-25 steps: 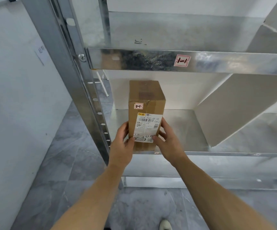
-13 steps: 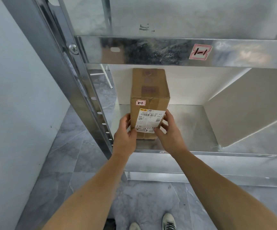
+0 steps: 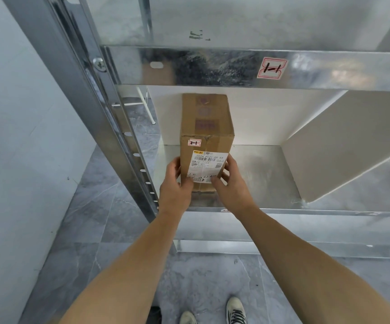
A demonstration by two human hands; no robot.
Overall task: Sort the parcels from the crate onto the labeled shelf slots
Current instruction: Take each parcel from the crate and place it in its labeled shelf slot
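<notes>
Presently the step in hand appears to be seating the tall brown cardboard parcel (image 3: 207, 127) in its slot. The parcel stands upright on its small end on the lower galvanised steel shelf (image 3: 259, 174), with its base a little behind the shelf's front lip. Whether its full weight is down cannot be told.

The person's left hand (image 3: 176, 187) grips the parcel's lower left edge and the right hand (image 3: 231, 183) grips its lower right edge. Fingers wrap the side faces, and thumbs press the front face at the white shipping label (image 3: 207, 166). The hands are apart, with the parcel clamped between them.

Recommended procedure, as a judgement:

1. Check the small pink tag (image 3: 194, 143) above the shipping label, hand-marked "2-1", against the slot marking. The pink-bordered label (image 3: 272, 68) on the beam above and to the right of the parcel reads "1-1". That does not match, so the level beneath the parcel is the likely target.
2. Push evenly with both thumbs, so the parcel slides back square and does not twist toward the steel upright post (image 3: 109, 127) to its left.
3. Apply pressure low on the parcel. It is tall on a narrow base, and a high push may tip it backward.
4. Release both hands together once the base sits flat.
</notes>
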